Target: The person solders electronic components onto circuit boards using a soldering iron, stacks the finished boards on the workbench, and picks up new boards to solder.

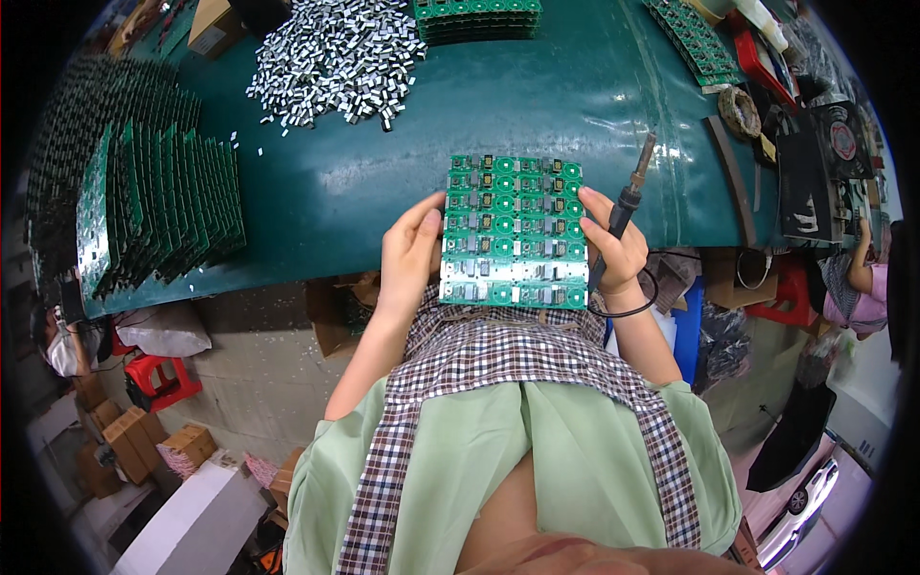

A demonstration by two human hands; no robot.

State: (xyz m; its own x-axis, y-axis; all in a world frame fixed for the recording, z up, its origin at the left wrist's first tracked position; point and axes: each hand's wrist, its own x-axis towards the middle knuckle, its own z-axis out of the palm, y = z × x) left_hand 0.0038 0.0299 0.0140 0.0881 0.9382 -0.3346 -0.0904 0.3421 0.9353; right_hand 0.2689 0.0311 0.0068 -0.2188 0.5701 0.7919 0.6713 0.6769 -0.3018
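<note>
Between my two hands is a green circuit board panel (pixel 516 230) with rows of small parts, held over the front edge of the table. My left hand (pixel 414 251) pinches its left edge, thumb on top. At the right edge, the thumb and fingers of my right hand (pixel 618 247) grip the panel. A soldering iron (pixel 632 187) also rests in my right hand, its tip pointing up and away from me. Its black cord loops below that hand.
On the green table (pixel 335 201) lies a heap of small metal-and-white components (pixel 335 62). Circuit board stacks stand at the left (pixel 172 201) and far middle (pixel 477 19). More boards (pixel 695 43), a tape roll (pixel 739 112) and a dark bar (pixel 731 182) lie at the right.
</note>
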